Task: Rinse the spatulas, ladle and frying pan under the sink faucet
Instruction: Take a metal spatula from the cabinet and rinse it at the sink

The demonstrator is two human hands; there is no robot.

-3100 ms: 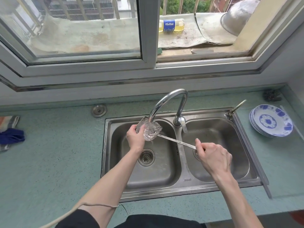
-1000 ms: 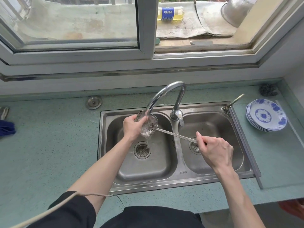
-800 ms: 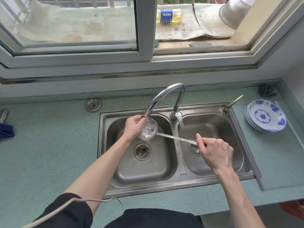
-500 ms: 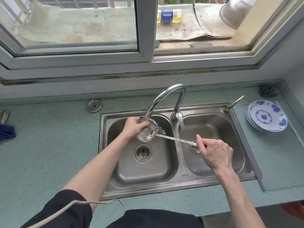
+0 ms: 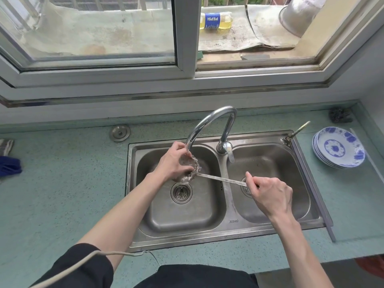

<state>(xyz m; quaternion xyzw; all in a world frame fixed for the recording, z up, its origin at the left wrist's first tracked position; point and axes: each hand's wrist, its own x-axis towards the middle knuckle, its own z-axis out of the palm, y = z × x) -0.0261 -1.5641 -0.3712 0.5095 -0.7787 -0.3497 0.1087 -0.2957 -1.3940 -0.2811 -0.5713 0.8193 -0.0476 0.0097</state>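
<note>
— Where's the ladle point(image 5: 188, 167)?
— Under the faucet point(image 5: 209, 123), over the left sink point(image 5: 207, 213) basin, water splashing on its bowl
— And the hands?
— Left hand point(image 5: 173, 161) fingers curl round the bowl; right hand point(image 5: 270, 194) pinches the handle end

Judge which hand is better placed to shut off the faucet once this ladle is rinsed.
Right, probably. The right hand pinches only the ladle handle's end, near the faucet lever; the left hand cups the bowl under running water.
</note>
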